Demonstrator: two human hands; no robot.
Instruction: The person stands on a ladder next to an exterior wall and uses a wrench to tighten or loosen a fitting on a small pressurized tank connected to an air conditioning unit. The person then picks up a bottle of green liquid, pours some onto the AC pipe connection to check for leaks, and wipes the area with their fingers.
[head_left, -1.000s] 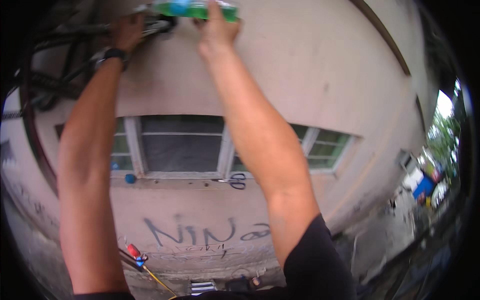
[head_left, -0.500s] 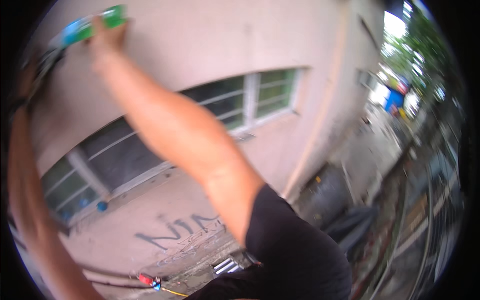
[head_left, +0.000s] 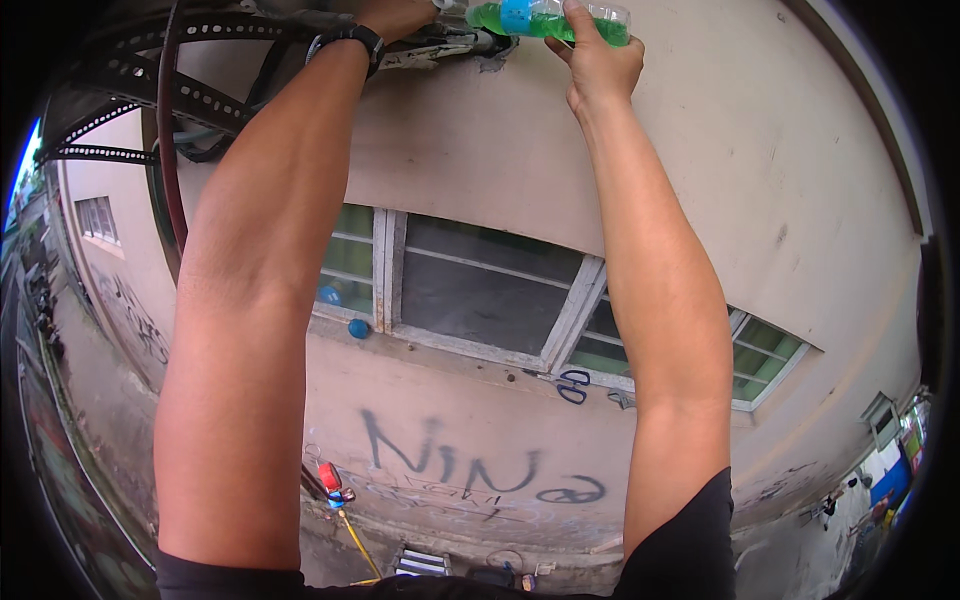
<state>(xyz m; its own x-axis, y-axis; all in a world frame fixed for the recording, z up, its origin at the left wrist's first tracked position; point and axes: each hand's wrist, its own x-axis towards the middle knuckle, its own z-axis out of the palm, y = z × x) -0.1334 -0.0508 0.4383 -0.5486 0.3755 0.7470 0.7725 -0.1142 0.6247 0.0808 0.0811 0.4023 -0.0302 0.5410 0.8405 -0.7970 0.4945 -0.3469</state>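
So the view's swung back left since half a second ago, and the bottle point(head_left: 548, 20) went from the upper left to the top middle of the picture. Right grip point(head_left: 606, 70) is wrapped around its fatter end, thumb over the near side, a fingertip poking out underneath. It's clear plastic, blue label, green liquid inside, lying nearly flat, neck pointing left.

Left grip point(head_left: 402, 14) is up by the bottle's neck, just above some whitish wrapped pipes point(head_left: 440, 46). Fingers are mostly cut off, so can't tell if it's holding anything. Black watch point(head_left: 350, 42) on that wrist.

Further left there's a dark perforated metal bracket point(head_left: 195, 97). Below the hands, a white-framed window point(head_left: 485, 285), with a small blue ball point(head_left: 358, 328) and dark-handled scissors point(head_left: 573, 386) on the ledge. Way down low, a yellow hose point(head_left: 357, 540) with a red-and-blue fitting point(head_left: 329, 475).
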